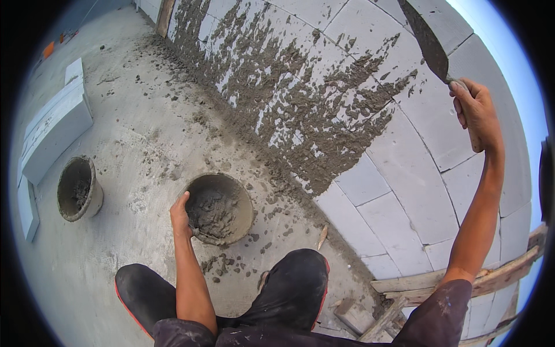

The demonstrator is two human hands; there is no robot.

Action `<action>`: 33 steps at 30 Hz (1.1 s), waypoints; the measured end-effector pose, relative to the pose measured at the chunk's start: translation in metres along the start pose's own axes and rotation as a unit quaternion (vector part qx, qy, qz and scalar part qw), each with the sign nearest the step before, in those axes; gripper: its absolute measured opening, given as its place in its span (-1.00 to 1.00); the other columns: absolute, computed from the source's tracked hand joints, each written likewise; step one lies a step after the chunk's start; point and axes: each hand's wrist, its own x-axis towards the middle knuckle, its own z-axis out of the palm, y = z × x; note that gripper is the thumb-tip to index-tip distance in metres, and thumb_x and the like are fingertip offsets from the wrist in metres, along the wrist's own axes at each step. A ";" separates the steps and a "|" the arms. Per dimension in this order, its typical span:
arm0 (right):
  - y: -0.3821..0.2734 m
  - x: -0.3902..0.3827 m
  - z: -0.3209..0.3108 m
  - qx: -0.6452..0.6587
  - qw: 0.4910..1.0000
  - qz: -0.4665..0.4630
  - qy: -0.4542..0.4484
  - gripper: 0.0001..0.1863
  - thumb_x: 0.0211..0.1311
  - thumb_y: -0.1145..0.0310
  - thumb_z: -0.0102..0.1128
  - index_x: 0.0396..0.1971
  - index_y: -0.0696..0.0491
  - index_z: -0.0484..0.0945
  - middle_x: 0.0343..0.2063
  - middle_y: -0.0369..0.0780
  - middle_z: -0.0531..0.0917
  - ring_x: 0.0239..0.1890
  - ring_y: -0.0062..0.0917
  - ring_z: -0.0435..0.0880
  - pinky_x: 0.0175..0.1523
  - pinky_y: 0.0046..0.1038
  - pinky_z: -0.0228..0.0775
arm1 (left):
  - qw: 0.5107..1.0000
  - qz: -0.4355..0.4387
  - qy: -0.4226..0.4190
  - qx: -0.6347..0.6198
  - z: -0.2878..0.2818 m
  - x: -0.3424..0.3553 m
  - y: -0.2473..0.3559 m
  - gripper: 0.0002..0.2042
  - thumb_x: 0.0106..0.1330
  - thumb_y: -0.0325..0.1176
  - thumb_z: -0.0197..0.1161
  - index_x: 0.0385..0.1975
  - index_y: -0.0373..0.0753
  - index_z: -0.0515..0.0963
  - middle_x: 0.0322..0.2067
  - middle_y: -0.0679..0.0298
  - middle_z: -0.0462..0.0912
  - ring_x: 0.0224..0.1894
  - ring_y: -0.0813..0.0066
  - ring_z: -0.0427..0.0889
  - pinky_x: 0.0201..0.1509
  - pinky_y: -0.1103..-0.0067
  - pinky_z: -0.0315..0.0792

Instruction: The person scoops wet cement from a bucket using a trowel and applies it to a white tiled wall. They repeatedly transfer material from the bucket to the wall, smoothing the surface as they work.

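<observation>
My right hand is raised at the right, wrapped round the handle of a trowel whose long blade points up and to the left, near the block wall. My left hand grips the left rim of a bucket on the floor before my knees. Grey wet mortar lies inside that bucket. Rough mortar splatter covers much of the white block wall, thickest toward its foot. What the fingers of my left hand do inside the rim is partly hidden.
A second bucket with some mortar stands at the left, beside stacked white blocks. Mortar crumbs litter the concrete floor along the wall. Wooden boards and a block piece lie at the lower right.
</observation>
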 end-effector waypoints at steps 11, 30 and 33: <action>0.051 -0.161 0.440 -0.315 0.880 -0.279 -0.219 -0.82 0.25 0.41 0.24 -0.21 0.12 0.71 -0.27 -0.07 0.75 -0.17 -0.25 0.80 -0.09 -0.24 0.65 | 0.998 0.026 0.000 0.048 0.042 -0.025 -0.011 -0.42 0.33 -0.06 0.48 0.07 -0.54 0.64 -0.10 0.09 0.75 -0.03 0.34 0.69 0.14 0.41 0.53; 0.072 -0.208 0.422 -0.057 0.937 -0.095 -0.330 -0.56 0.36 0.06 0.38 -0.08 0.17 0.66 -0.34 0.10 0.75 -0.18 0.10 0.74 -0.06 0.04 0.56 | 0.994 0.023 0.069 0.082 0.034 -0.027 0.006 -0.24 0.37 0.13 0.44 0.23 -0.56 0.57 0.19 -0.07 0.65 0.24 0.21 0.61 0.38 0.36 0.41; 0.043 -0.166 0.375 -0.022 0.936 -0.160 -0.313 -0.60 0.34 0.10 0.41 -0.12 0.18 0.68 -0.39 0.09 0.74 -0.26 0.05 0.75 -0.08 0.01 0.57 | 0.999 0.017 0.027 0.014 0.023 -0.019 0.008 -0.33 0.44 0.03 0.40 0.21 -0.55 0.58 0.12 -0.04 0.70 0.13 0.21 0.69 0.26 0.38 0.52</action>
